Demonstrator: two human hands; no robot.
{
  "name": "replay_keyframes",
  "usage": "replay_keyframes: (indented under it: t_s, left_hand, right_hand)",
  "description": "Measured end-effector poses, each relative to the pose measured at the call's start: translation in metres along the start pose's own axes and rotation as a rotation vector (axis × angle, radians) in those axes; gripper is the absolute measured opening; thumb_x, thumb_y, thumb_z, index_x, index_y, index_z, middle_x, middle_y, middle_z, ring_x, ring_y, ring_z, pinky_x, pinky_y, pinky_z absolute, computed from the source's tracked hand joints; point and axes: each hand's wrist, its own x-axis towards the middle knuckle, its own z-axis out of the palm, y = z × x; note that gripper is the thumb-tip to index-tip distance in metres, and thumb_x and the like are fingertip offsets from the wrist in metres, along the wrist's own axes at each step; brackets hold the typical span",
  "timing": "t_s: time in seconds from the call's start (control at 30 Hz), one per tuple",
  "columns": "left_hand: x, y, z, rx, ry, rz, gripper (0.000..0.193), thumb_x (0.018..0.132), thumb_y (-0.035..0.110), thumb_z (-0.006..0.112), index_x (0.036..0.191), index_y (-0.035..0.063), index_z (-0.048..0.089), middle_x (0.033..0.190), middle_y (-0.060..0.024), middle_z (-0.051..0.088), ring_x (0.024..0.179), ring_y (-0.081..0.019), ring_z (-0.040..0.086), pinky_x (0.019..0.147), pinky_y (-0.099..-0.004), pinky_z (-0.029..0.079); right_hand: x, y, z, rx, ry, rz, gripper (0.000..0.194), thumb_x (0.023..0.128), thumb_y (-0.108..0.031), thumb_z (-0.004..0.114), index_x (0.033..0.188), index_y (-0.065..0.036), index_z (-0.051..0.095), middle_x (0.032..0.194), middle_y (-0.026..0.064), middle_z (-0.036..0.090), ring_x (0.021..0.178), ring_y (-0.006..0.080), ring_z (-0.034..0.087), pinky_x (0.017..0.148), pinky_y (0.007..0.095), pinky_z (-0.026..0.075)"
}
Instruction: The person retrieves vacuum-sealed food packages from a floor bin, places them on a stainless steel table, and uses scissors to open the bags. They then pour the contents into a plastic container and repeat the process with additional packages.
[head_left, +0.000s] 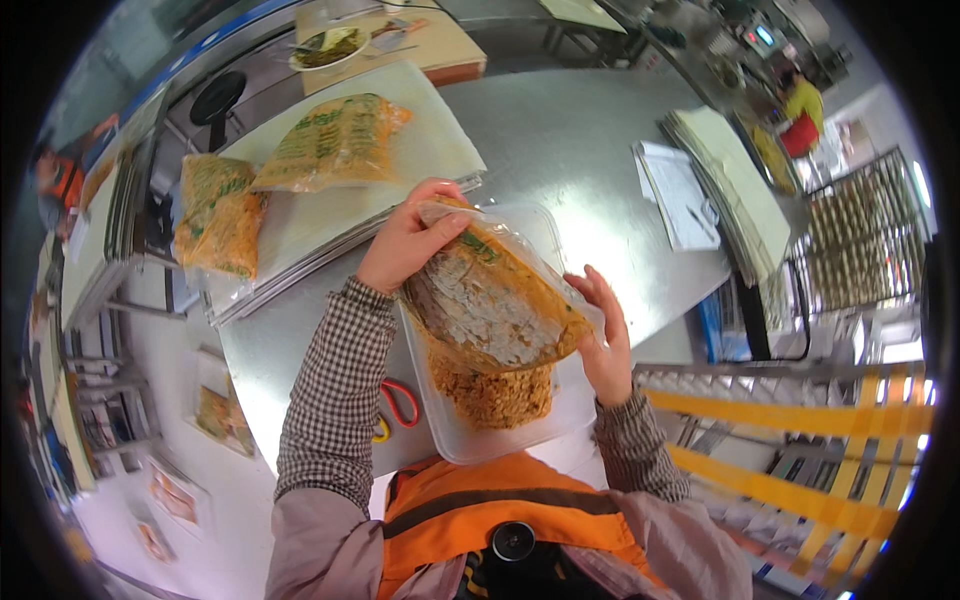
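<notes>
A clear plastic bag with brownish-orange food residue inside (499, 300) is held up between both hands. My left hand (416, 236) grips its upper left edge, the thumb on top. At the bag's lower right, my right hand (607, 341) holds the plastic, with some fingers raised. Beneath the bag stands a translucent plastic tub (442, 431), in which lies a block of crumbly brown shredded food (495, 397). Scissors with red and yellow handles (401, 405) rest left of the tub, partly hidden by the sleeve.
Two filled plastic bags (330, 146) (221, 217) lie on a stack of pale trays (450, 135) at the left. A white bowl (330, 49) stands beyond. Papers with a pen (679, 199) lie on the steel table (562, 112) beside stacked boards (731, 191). Other people (802, 112) (64, 180) are farther off.
</notes>
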Motion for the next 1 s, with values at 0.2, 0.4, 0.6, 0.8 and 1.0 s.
replay_keyframes:
  t_s: [0.2,0.4,0.6,0.8,1.0]
  left_hand:
    - [-0.027,0.001,0.019,0.031,0.133,0.109,0.018,0.090,0.014,0.058,0.104,0.0030,0.056,0.104,-0.0029,0.059,0.094,-0.0099,0.053,0.083,-0.0253,0.043]
    - [-0.053,-0.001,0.023,-0.041,0.338,0.223,0.019,0.093,0.016,0.054,0.105,0.0023,0.057,0.103,-0.0046,0.059,0.093,-0.0111,0.054,0.083,-0.0247,0.043]
    - [-0.059,-0.009,0.032,-0.244,0.626,-0.056,0.019,0.094,0.019,0.052,0.105,0.0039,0.056,0.111,-0.0061,0.057,0.105,-0.0161,0.051,0.090,-0.0307,0.041]
    - [-0.043,-0.061,0.019,-0.242,0.784,-0.566,0.024,0.094,0.018,0.050,0.114,0.0049,0.052,0.123,-0.0067,0.049,0.107,-0.0185,0.049,0.092,-0.0324,0.040]
    - [-0.046,-0.103,0.007,0.171,0.628,-0.351,0.032,0.090,0.013,0.050,0.120,0.0029,0.050,0.119,-0.0109,0.052,0.105,-0.0193,0.051,0.090,-0.0321,0.041]
  right_hand:
    - [-0.005,0.007,0.024,-0.004,0.397,-0.065,0.034,0.097,-0.023,0.042,0.083,0.002,0.061,0.093,0.0143,0.062,0.092,0.0247,0.057,0.080,0.0346,0.045]
    - [0.012,0.003,0.035,0.209,0.412,-0.227,0.037,0.097,-0.016,0.039,0.067,0.001,0.049,0.070,0.0110,0.055,0.068,0.0205,0.053,0.066,0.0305,0.046]
    - [0.070,0.024,0.017,0.075,0.386,0.104,0.040,0.097,-0.023,0.043,0.064,-0.002,0.047,0.060,0.0027,0.050,0.055,0.0112,0.046,0.054,0.0270,0.040]
    - [0.139,0.103,0.016,0.165,0.016,0.398,0.036,0.096,-0.030,0.045,0.076,-0.002,0.056,0.073,0.0041,0.057,0.070,0.0124,0.053,0.066,0.0256,0.042]
    - [0.111,0.098,-0.002,-0.291,-0.250,0.224,0.028,0.094,-0.026,0.049,0.102,-0.002,0.062,0.099,0.0060,0.063,0.090,0.0154,0.058,0.085,0.0257,0.043]
